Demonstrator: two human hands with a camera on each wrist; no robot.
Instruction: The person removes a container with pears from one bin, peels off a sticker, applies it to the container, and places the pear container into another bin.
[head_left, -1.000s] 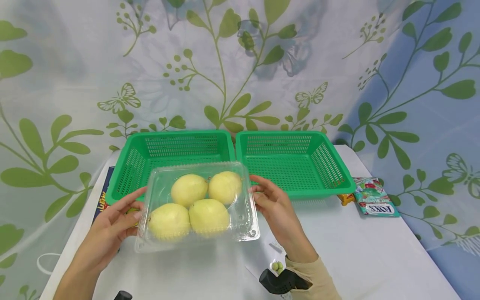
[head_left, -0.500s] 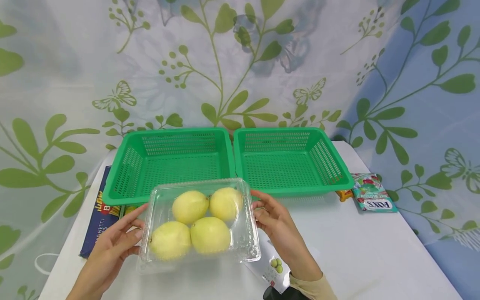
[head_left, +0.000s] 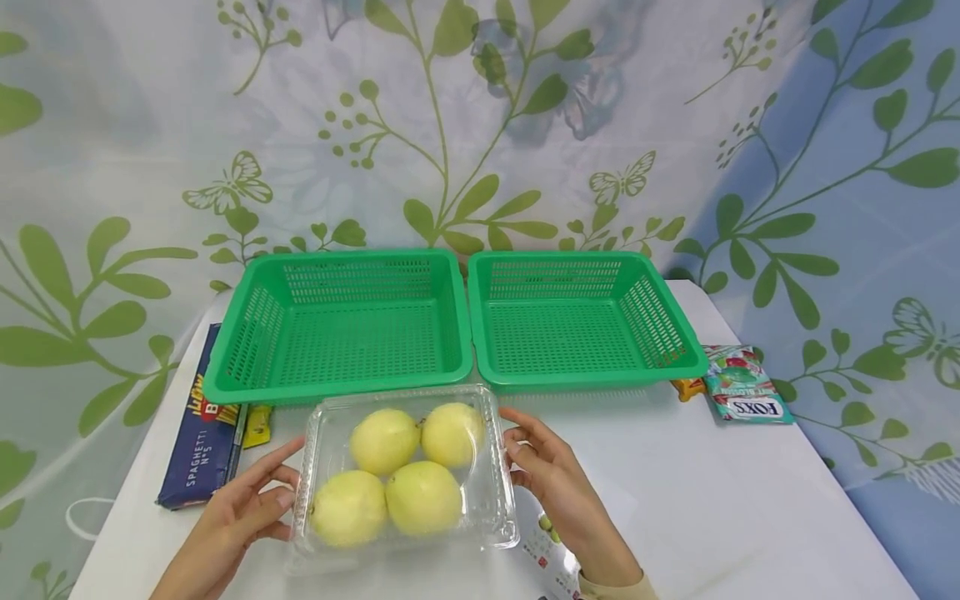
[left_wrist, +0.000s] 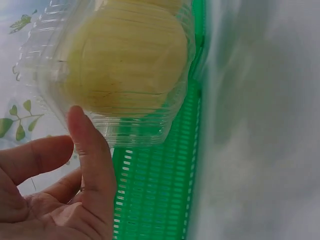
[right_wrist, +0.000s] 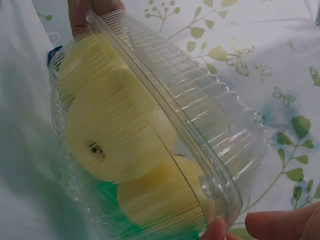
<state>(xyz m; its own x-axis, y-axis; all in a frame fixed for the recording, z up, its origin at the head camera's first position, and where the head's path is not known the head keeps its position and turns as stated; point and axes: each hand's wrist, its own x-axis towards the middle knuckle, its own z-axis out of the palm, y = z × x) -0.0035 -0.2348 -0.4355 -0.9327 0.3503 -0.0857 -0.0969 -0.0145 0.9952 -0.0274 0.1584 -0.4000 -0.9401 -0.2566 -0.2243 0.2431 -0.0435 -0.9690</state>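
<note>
A clear plastic clamshell box (head_left: pixel 487 483) with its lid down holds several round, pale yellow fruits (head_left: pixel 424 497) that look like pears or apples. My left hand (head_left: pixel 243 517) holds the box at its left side; in the left wrist view a fingertip (left_wrist: pixel 77 116) touches the ribbed wall, while the thumb stands a little off it. At the opposite side, my right hand (head_left: pixel 558 492) grips the box by the edge with its fingers. A dark blossom end shows on one fruit (right_wrist: pixel 120 125) in the right wrist view. The box's underside is hidden.
Two green plastic baskets (head_left: pixel 341 392) stand side by side behind the box. A blue spaghetti pack (head_left: pixel 197 454) and a yellow packet (head_left: pixel 257 426) lie left; a FOX'S candy bag (head_left: pixel 744 385) and orange packet (head_left: pixel 687 388) lie right. A printed card (head_left: pixel 551 554) is under my right arm.
Both hands have brought the box down and nearer to me, away from the baskets. More of the left basket and the spaghetti pack shows. The head view has shifted slightly.
</note>
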